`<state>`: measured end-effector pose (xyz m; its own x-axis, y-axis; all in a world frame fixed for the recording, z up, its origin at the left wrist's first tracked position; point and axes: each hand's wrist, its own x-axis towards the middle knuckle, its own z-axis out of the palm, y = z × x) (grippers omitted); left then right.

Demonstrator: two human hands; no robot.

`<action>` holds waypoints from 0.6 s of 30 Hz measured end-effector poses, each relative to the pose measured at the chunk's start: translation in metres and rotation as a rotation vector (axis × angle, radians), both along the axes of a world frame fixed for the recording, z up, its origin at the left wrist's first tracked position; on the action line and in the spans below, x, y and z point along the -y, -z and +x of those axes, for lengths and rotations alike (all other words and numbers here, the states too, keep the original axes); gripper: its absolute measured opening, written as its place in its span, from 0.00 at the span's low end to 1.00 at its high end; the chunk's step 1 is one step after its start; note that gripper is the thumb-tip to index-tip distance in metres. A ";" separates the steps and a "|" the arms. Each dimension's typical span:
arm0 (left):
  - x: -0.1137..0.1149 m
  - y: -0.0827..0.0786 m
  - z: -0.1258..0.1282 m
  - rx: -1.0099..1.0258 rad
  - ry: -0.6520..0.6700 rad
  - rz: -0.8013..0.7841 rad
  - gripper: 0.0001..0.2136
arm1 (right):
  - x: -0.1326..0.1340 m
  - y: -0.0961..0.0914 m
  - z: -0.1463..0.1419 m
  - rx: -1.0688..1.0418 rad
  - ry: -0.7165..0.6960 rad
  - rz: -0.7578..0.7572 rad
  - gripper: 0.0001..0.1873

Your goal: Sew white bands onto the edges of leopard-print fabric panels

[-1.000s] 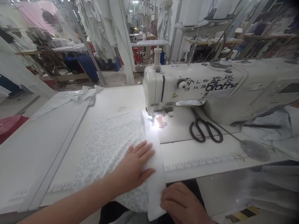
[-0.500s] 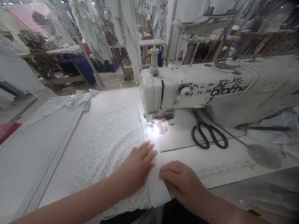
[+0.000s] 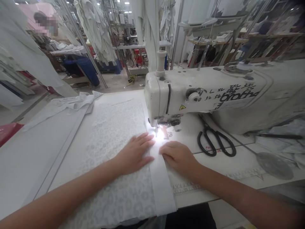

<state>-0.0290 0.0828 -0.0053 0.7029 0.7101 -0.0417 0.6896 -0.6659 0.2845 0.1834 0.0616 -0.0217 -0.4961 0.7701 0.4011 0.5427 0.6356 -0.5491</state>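
Single head-worn view, forward and down, close over the sewing table [image 3: 43, 149].

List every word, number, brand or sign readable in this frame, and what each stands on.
"brothe": black brand lettering on the sewing machine, its end blurred.
Handwritten black marks beside it, perhaps "L XL": too blurred to be sure.
Yellow warning triangle on the machine: a sign, no words.
Ruler scale printed along the table edge: numbers too small to read.
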 end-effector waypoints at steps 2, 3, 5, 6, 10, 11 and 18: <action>-0.010 0.000 -0.001 0.002 0.031 0.044 0.23 | -0.012 0.002 -0.001 0.035 0.012 0.026 0.10; -0.015 0.000 -0.002 -0.001 0.047 0.064 0.23 | -0.018 0.003 -0.002 0.051 0.016 0.045 0.10; -0.027 0.001 -0.003 -0.022 0.072 0.096 0.24 | -0.024 0.003 -0.004 0.078 0.012 0.085 0.11; -0.033 0.001 -0.003 -0.037 0.084 0.107 0.25 | -0.023 0.002 -0.005 0.091 0.016 0.104 0.12; -0.036 -0.005 -0.004 -0.095 0.096 0.126 0.30 | 0.026 0.001 -0.006 0.100 0.052 0.222 0.13; -0.029 -0.007 -0.004 -0.107 0.104 0.116 0.31 | 0.047 0.004 -0.005 0.083 0.018 0.256 0.12; 0.093 -0.005 -0.006 -0.156 0.345 0.032 0.39 | 0.152 0.056 0.013 -0.203 0.083 -0.291 0.10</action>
